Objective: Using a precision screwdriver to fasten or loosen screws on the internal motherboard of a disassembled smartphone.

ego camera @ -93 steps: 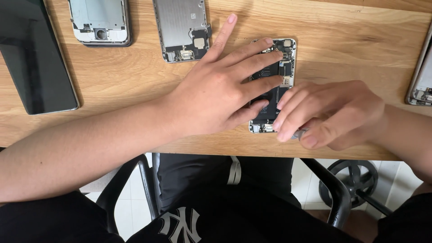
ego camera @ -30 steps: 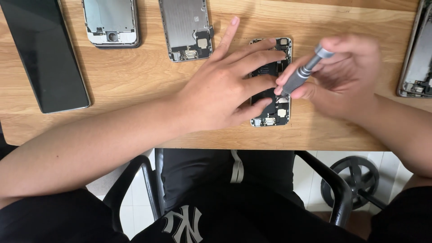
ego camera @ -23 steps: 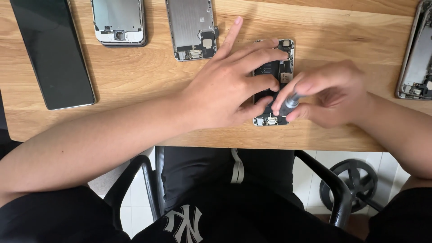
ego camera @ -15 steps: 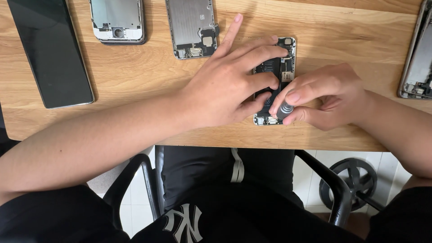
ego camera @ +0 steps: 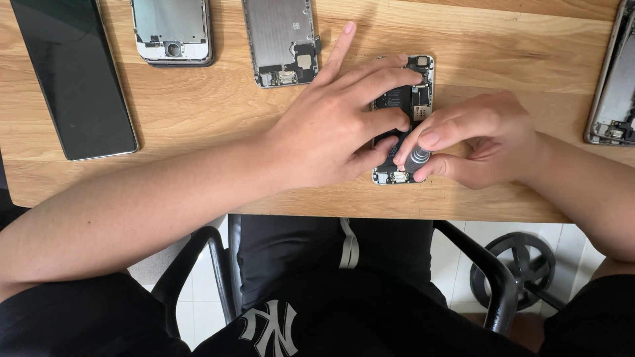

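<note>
Right grip (ego camera: 479, 142) pinched on screwdriver (ego camera: 417, 158), left grip (ego camera: 344, 135) spread, pressing opened phone (ego camera: 413, 79)

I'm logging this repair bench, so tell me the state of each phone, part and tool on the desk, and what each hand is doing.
Opened phone: back off, insides exposed, flat on the desk, pinned by the left hand.
Left hand: spread flat, pressing on it.
Right hand: fingertips pinching the screwdriver.
Screwdriver: upright, tip down near the phone's lower end.
Black screen panel: flat, dark.
Silver phone housing: opened, untouched.
Metal plate: lying loose.
Phone frame: at right edge, opened.
</note>
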